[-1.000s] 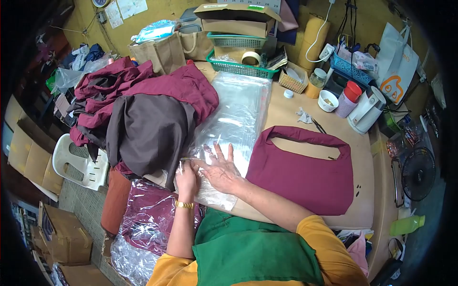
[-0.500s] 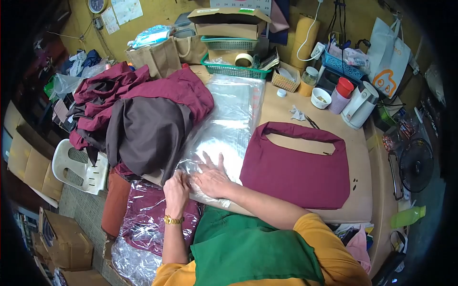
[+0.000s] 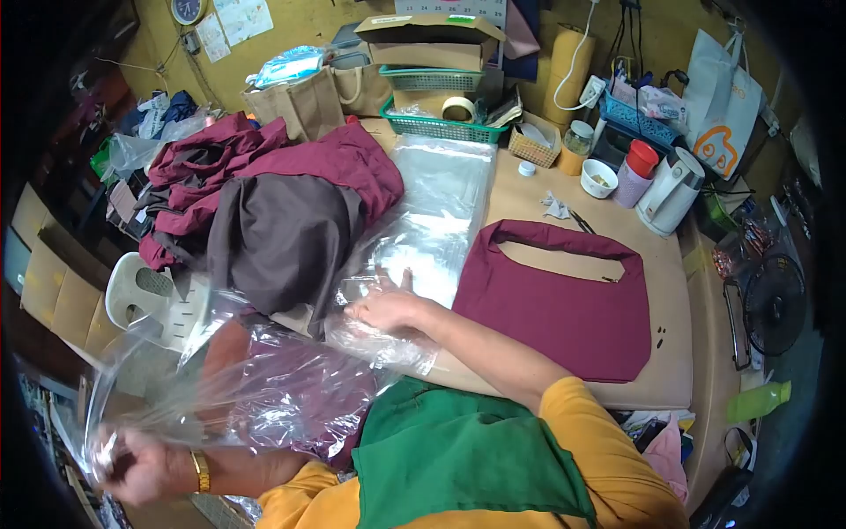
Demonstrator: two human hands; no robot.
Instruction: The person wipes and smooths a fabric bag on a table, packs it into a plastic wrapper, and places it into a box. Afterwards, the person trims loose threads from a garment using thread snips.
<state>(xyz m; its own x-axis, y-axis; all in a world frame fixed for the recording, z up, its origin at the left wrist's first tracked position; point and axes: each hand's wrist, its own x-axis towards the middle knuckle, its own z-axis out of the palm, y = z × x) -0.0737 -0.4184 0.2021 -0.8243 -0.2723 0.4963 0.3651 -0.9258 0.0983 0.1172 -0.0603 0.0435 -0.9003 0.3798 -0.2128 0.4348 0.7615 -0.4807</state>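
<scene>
While clear plastic sheet (image 3: pixel 189 397) stretches out past near left corner of table (image 3: pixel 518 196), left hand (image 3: pixel 139 467) grips its outer end, fingers clenched. Right hand (image 3: pixel 388 309) pressed on plastic stack (image 3: pixel 441 194) by near edge, fingers partly spread, grasping nothing visible. Progress, judged: sheet mostly drawn out; whether inner end is free of stack, cannot tell. Remaining: stack, running toward far edge; maroon bag (image 3: pixel 555 326), flat toward right edge, outside any plastic. Cloth heap (image 3: pixel 286 238) along left edge. Green baskets (image 3: pixel 445 130) at far edge; kettle (image 3: pixel 671 194) near far right corner.
</scene>
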